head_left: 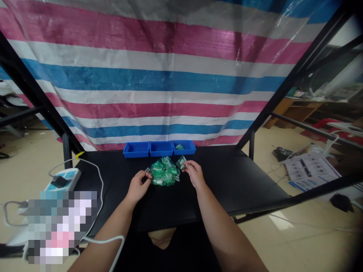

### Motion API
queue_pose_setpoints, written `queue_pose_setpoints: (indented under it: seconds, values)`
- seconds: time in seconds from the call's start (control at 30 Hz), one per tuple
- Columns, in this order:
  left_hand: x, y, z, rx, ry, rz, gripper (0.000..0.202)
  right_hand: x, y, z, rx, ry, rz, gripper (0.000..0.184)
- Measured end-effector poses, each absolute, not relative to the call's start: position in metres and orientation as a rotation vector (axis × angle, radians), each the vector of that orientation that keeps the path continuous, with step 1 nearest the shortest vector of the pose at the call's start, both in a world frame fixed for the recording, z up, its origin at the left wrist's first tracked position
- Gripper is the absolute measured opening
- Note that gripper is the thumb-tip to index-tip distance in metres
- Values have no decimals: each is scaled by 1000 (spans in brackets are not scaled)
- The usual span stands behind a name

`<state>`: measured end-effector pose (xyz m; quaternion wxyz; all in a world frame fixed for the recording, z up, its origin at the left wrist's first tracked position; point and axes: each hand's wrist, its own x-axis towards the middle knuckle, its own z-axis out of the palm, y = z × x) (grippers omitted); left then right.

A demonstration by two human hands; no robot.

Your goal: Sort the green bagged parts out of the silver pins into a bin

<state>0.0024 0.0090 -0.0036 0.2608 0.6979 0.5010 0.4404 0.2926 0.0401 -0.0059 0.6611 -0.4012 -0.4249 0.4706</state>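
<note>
A heap of small green and clear plastic packets (165,172) lies on the black tabletop in front of me. At its right side, my right hand (195,174) pinches one small clear packet (181,162) by its edge, with something dark and greenish inside. My left hand (139,185) is at the left edge of the heap, thumb and fingers drawn together. Whatever those fingertips hold, if anything, is too small to make out. Behind the heap stand three blue bins in a row; the right bin (188,152) has a few green packets in it.
Beside the right bin are the middle bin (161,154) and left bin (136,155). A striped sheet (170,83) hangs behind the black table (227,181). On the left are a power strip (72,179) and a white cable (101,189) near my left forearm.
</note>
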Motion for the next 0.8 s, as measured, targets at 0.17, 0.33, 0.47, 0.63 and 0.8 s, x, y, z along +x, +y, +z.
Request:
queue_pose_setpoints:
  seconds: [0.17,0.33,0.47,0.63,0.8]
  values:
    - [2,8,-3,1884,1353,1179,9,291,42,-6,-942,-1036,979,30]
    - [3,9,-3,1888,1345,1182,9,290,43,-9,-1015,-1001,977,42]
    - [3,9,-2,1874,1372,1156,9,291,46,-10,-1050,-876,1063,40]
    - [3,9,-1,1872,1363,1144,10,296,53,16,-978,-810,1144,40]
    - [3,10,-3,1884,1344,1150,10,305,74,65,-810,-877,1035,34]
